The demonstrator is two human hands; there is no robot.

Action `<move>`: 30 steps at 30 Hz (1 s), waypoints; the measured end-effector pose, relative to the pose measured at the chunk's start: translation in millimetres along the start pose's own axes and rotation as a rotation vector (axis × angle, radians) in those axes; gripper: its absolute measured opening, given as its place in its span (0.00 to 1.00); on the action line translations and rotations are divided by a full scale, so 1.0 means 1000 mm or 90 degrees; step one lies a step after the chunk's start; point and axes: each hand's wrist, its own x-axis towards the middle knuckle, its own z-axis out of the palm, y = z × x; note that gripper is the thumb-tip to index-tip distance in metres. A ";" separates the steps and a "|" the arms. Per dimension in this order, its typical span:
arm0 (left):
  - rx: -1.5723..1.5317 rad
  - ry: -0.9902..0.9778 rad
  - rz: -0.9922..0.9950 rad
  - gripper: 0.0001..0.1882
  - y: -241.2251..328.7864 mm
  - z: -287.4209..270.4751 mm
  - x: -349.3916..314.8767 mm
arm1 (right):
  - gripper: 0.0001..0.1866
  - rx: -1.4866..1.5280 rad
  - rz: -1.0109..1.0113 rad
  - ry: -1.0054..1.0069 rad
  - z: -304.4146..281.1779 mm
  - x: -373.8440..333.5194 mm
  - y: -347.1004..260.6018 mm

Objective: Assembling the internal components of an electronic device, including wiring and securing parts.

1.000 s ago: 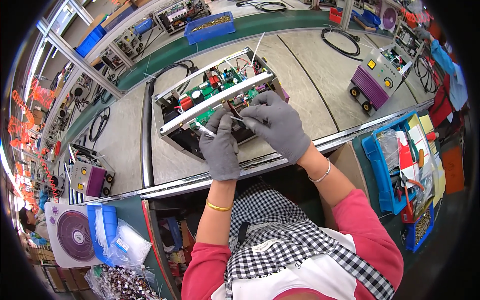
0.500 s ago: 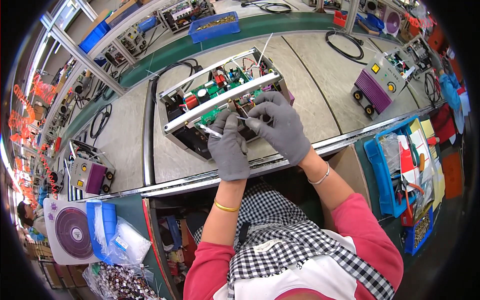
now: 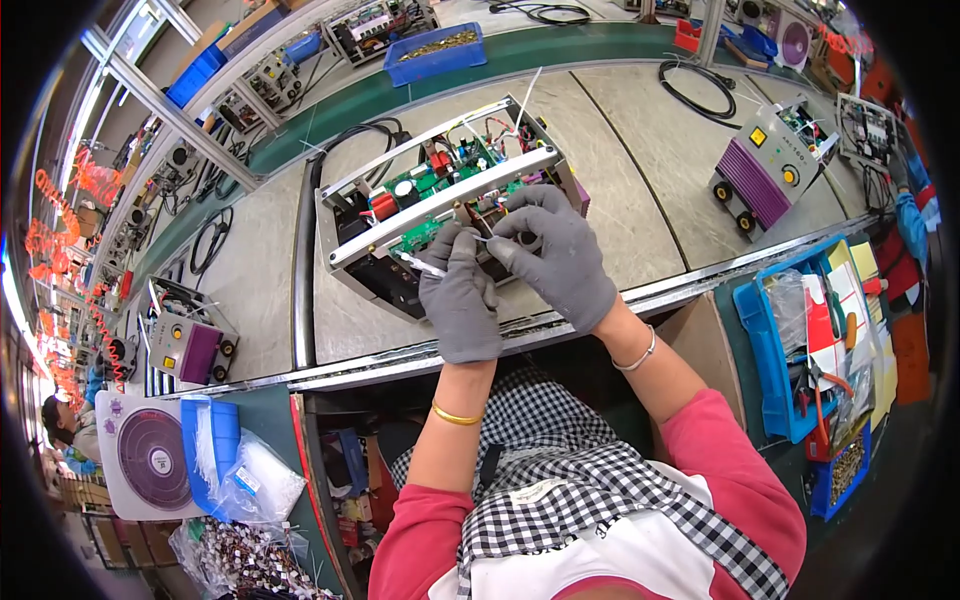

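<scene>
An opened metal chassis [image 3: 345, 250] with a green circuit board [image 3: 440, 183] stands on the bench in front of me. Both my hands wear grey gloves and meet at its near side. My left hand [image 3: 460, 300] is closed, thumb and finger pinching a thin white cable tie [image 3: 481, 238]. A white stick-like piece [image 3: 423, 265] pokes out of the same hand on its left; its kind is unclear. My right hand [image 3: 555, 255] pinches the other part of the tie. Wires inside the chassis are partly hidden behind my fingers. Another white strip [image 3: 528, 97] sticks up from the chassis's far right.
Similar purple-sided units stand at right [image 3: 765, 165] and left [image 3: 187, 335]. A blue tool tray [image 3: 765, 345] sits at right. At left are a blue bin [image 3: 210, 440], a fan panel [image 3: 150, 455] and bagged connectors [image 3: 250, 565]. A co-worker's blue sleeve [image 3: 912, 215] shows far right.
The view has shifted slightly. My hands keep nearly the same pose at the chassis, with the tie still pinched between them. At far right, the co-worker's arm and unit have moved a little.
</scene>
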 end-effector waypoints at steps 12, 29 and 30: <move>0.374 -0.082 0.260 0.19 0.004 -0.015 0.010 | 0.09 -0.089 -0.121 -0.034 -0.006 -0.001 0.002; 0.642 0.049 0.476 0.36 -0.019 -0.021 0.024 | 0.08 0.340 0.077 -0.118 -0.005 -0.012 0.011; 0.633 0.041 0.474 0.38 -0.016 -0.020 0.023 | 0.08 0.331 0.074 -0.106 -0.007 -0.012 0.012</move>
